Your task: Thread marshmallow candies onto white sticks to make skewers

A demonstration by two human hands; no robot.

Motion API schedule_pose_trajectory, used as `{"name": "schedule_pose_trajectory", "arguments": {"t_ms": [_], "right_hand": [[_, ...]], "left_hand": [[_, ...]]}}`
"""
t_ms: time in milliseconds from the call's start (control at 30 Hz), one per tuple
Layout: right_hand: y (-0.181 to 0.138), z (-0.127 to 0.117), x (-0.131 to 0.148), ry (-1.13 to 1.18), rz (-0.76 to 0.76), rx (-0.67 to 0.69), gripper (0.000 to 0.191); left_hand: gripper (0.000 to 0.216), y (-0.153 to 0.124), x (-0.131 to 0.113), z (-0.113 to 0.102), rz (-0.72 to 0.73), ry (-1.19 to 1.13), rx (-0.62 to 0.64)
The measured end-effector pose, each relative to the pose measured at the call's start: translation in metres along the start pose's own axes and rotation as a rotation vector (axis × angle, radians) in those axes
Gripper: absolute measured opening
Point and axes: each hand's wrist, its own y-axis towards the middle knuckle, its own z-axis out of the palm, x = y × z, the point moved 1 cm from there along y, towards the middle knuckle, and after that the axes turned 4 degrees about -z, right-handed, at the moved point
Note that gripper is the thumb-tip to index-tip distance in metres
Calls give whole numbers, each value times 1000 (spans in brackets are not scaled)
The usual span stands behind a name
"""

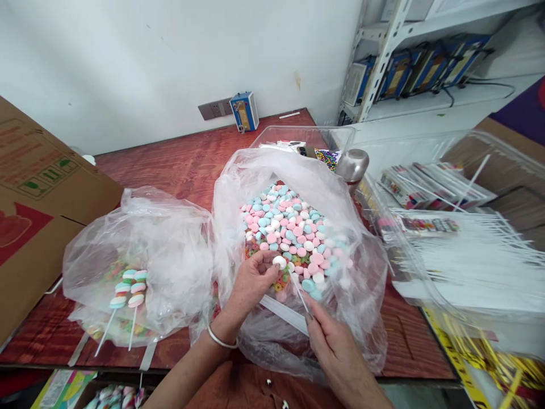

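- The left hand (259, 274) has its fingers pinched on a white sweet (279, 262). It is held by the fingertips, perhaps so that most of it stays uncovered.
- The right hand (334, 341) has its fingers closed on a thin stick (299, 291). They grip the low end, which leaves the top end free and lets it point up at the white sweet.
- The tip is just beside the white sweet. I cannot tell if they touch.
- Both hands are over the front of the big bag (255, 165). Its mouth is spread wide, which makes the sweets (293, 227) easy to see and reach.
- The sweets are pink, blue and white. They lie in a heap, with fruity rings (253, 247) at the near side, close to the left hand.
- On the left, two candy sticks (128, 288) lie side by side on a small bag (179, 221). The bag may keep them off the red surface (170, 170).
- Their white ends point toward the person, maybe so they are easy to pick up.
- On the right, a clear tub (430, 298) holds many more sticks (460, 250). They lie flat, near the right hand's side, which seems handy for that hand.
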Motion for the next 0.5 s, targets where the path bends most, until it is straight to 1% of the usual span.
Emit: {"name": "schedule_pose_trajectory", "arguments": {"t_ms": [67, 200, 333, 500], "right_hand": [[-1, -2, 8, 65, -26, 7, 53], [1, -3, 14, 113, -9, -5, 51], [3, 0, 8, 118, 53, 7, 53], [4, 5, 3, 149, 87, -6, 49]], "left_hand": [[36, 0, 1, 1, -72, -134, 22], [42, -2, 2, 2, -113, -206, 39], [40, -5, 0, 4, -116, -214, 63], [36, -7, 2, 8, -51, -159, 70]]}}
